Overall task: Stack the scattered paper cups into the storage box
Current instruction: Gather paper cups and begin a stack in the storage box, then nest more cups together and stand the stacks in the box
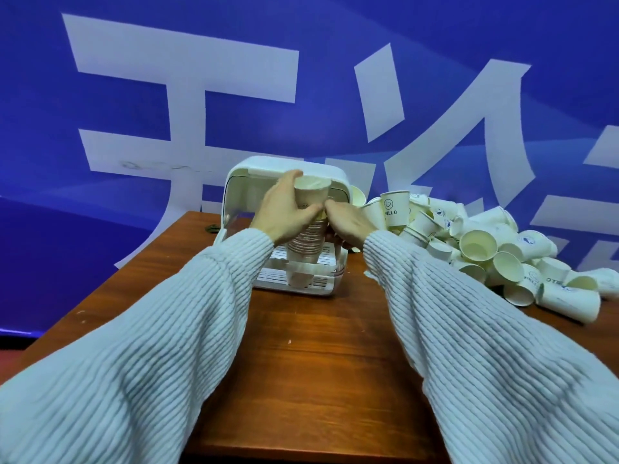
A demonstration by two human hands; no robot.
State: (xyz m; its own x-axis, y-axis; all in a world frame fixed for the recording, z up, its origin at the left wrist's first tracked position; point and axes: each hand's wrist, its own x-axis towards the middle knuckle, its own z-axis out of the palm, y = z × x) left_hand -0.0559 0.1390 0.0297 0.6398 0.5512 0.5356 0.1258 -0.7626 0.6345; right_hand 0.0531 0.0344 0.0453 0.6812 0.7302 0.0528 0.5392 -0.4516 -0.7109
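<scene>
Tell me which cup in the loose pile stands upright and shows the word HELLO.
The cup at the pile's far left edge, beside the storage box: upright, smiley face above HELLO; most others lie tipped.

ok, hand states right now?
Left hand: holds the cup stack in the box.
Right hand: touches the stack; grip cannot be told.

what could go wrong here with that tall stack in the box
The stack of cups stands tall and narrow on the slatted tray of the storage box, so it may tip once the left hand and right hand let go. Its top sits close under the raised lid and could catch. The loose cup pile nearby could be knocked by a sleeve.
</scene>
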